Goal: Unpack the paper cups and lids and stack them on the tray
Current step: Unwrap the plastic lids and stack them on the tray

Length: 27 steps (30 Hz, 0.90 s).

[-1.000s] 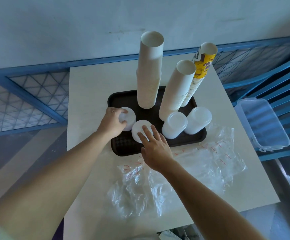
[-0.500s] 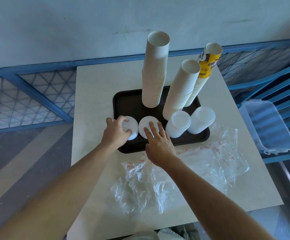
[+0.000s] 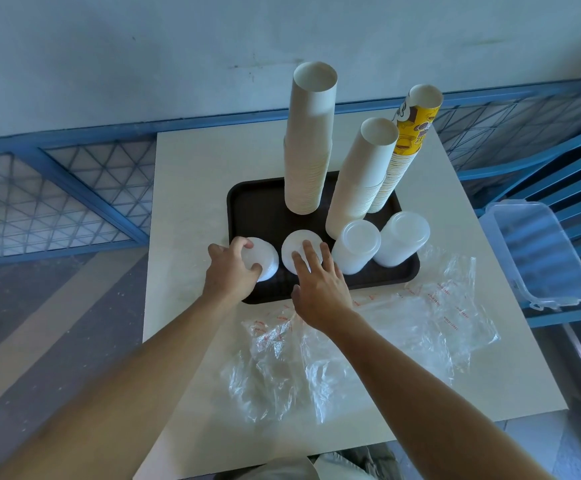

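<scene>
The left hand's [image 3: 232, 273] fingers and thumb curl round a short stack of white lids [image 3: 265, 259], gripping its rim from the near-left side. The right hand [image 3: 322, 289] lies flat and grasps nothing, its straight fingers [image 3: 308, 251] resting on top of a second lid stack [image 3: 294, 245]. Both stacks stand upright at the near-left of the black tray [image 3: 247, 199], just beside each other, each directly under its own hand. If they are to be merged, the gripped stack probably goes up and rightward onto its neighbour. Farther back on the tray stand tall cup stacks [image 3: 311, 140], with clear lid stacks [image 3: 355, 245] to the right. Empty wrappers [image 3: 386, 341] lie on the table [image 3: 185, 188].
</scene>
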### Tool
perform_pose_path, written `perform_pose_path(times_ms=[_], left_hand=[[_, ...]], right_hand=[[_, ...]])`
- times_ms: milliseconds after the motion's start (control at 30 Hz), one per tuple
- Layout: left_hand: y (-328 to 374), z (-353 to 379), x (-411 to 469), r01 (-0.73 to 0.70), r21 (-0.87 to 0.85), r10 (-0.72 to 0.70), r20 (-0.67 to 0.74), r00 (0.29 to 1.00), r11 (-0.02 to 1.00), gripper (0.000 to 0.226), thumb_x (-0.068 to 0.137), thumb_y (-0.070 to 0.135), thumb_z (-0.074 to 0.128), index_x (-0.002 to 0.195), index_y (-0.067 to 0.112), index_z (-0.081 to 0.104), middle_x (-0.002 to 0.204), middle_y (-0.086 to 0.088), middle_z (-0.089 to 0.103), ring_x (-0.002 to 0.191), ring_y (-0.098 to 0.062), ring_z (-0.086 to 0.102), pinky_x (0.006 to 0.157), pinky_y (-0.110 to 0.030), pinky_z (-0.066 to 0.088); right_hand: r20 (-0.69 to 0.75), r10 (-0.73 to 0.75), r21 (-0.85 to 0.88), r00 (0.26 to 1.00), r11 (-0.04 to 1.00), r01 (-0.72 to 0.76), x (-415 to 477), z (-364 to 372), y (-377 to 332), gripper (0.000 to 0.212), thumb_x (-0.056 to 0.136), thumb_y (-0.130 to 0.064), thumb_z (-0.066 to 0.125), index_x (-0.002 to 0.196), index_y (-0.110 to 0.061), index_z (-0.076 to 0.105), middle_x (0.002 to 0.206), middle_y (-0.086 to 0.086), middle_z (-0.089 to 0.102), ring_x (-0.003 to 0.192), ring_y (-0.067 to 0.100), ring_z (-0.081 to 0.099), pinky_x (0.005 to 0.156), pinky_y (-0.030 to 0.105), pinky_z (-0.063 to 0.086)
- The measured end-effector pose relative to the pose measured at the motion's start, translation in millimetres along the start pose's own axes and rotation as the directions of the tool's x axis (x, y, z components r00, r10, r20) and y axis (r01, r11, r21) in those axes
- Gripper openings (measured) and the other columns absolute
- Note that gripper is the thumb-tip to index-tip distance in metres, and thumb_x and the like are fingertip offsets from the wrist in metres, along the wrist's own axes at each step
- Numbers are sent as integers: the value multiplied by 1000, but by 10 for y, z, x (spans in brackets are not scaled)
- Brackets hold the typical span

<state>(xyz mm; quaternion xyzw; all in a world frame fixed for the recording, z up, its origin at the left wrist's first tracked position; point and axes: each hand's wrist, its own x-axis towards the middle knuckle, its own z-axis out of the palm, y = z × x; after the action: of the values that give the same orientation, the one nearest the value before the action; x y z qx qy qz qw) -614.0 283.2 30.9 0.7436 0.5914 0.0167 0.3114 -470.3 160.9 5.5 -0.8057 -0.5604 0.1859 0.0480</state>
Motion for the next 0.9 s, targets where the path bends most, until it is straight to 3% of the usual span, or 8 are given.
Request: perform_pose_path(times_ms=[100,200,433,633,900], left_hand=[[8,-6,38,-26,11,26,8,1000,1000,57,95,32,72,146,35,44,131,-9,39,70,-21,56,57,-25,39],[21,-15,99,-16,7,16,23,1000,1000,73,92,38,75,153,38,35,135,-10,41,85,-29,61,73,-33,45],[63,25,224,29,-80,-22,90,996,996,81,94,42,72,161,23,30,148,-14,48,126,-35,58,91,-34,46],[134,61,294,127,-133,-108,138,984,983,69,101,42,58,160,21,31,149,-12,52,130,-34,56,89,-34,43],[131,142,327,164,-158,-149,103,983,974,71,96,49,69,153,14,45,143,-11,60,126,-33,60,96,-39,50]], right_hand=[[2,3,-3,1000,1000,-3,-13,-10,18,70,103,-32,52,163,-23,17,174,5,1,159,37,-5,126,53,16],[-7,8,2,1000,1000,-8,-33,-15,43,71,102,-31,53,163,-22,18,174,6,3,159,37,-3,126,54,16],[3,3,27,1000,1000,-3,-26,-28,68,70,103,-31,53,163,-23,18,174,4,3,160,36,-4,127,53,15],[19,-8,36,1000,999,7,-37,-32,106,71,104,-31,52,164,-24,15,174,3,-1,160,34,-8,127,53,12],[45,-15,40,999,999,13,-29,-46,130,70,105,-32,52,164,-24,15,174,1,-3,160,34,-10,127,53,12]])
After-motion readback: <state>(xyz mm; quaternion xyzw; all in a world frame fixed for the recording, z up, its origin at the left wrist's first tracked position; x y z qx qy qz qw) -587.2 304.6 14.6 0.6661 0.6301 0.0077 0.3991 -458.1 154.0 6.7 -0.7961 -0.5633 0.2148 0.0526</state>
